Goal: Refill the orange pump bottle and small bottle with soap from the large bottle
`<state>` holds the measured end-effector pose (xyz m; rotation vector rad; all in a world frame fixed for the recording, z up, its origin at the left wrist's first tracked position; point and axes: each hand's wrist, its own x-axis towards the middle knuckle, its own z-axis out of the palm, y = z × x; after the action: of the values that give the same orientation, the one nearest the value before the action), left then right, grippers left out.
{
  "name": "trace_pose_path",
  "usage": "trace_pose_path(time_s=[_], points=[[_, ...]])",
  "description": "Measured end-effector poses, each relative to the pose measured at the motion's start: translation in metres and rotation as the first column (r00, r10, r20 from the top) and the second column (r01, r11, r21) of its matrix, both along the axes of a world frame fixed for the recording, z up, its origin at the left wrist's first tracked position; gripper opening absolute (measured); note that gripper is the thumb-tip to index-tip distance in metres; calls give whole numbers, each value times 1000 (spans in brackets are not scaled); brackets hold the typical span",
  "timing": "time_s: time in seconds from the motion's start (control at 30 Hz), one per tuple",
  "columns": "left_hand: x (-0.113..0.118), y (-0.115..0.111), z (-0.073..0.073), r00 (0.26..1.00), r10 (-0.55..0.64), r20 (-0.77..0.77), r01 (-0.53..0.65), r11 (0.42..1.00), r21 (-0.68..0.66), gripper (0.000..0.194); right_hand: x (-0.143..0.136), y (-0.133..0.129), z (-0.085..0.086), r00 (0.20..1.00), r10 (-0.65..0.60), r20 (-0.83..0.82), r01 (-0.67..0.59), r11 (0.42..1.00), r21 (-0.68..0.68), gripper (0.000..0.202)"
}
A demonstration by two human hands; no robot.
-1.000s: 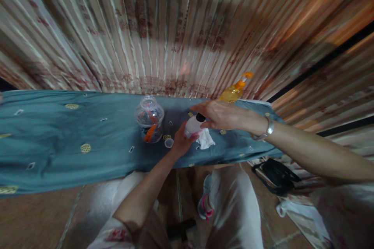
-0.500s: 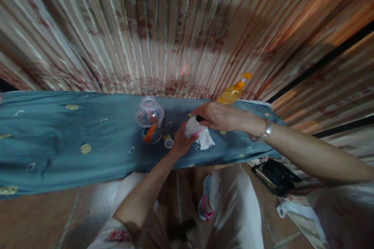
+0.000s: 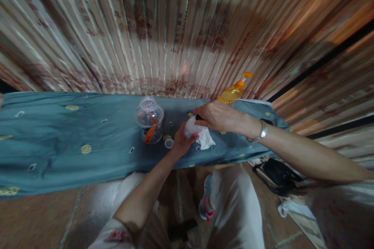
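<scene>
My left hand [image 3: 183, 140] is wrapped round a whitish, translucent round container [image 3: 192, 125] with some pink on its lower side. Over its right edge, my right hand [image 3: 214, 114] is closed on a small black object [image 3: 199, 117], whose full shape is hidden by the fingers. A white cloth [image 3: 205, 139] lies on the table just right of the container. To the left of my left hand sits a small clear cap [image 3: 168, 143]. Farther left stands a clear plastic jar [image 3: 149, 118] with an orange label and dark and reddish contents.
A yellow pump bottle [image 3: 231, 93] with an orange top stands behind my right hand. The table has a teal patterned cloth [image 3: 58, 132]. A pleated curtain [image 3: 163, 31] hangs behind it. On the floor at right lies a black bag [image 3: 277, 175].
My right hand and wrist have shifted very slightly left, and a dark object behind the right forearm now shows. My left hand still holds the container in about the same place.
</scene>
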<state>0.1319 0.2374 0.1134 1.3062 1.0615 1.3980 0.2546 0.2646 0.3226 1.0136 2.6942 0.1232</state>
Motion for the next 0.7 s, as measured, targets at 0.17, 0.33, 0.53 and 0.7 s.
trace_pose_path(time_s=[0.17,0.33,0.53,0.7], points=[[0,-1,4,1000,9,-15,-9,1000,-7,51,3,-2,1,994,55,-93,-56,998,-13,33],[0,-2,7,999,18,-37,-19,999,-29,52,4,-2,-1,997,38,-74,-40,999,-29,25],[0,-2,6,1000,-6,16,6,1000,-13,51,3,-4,-1,992,70,-109,-68,997,28,38],[0,-2,6,1000,4,-5,-4,1000,9,50,3,-3,-4,999,30,-40,-28,999,37,30]])
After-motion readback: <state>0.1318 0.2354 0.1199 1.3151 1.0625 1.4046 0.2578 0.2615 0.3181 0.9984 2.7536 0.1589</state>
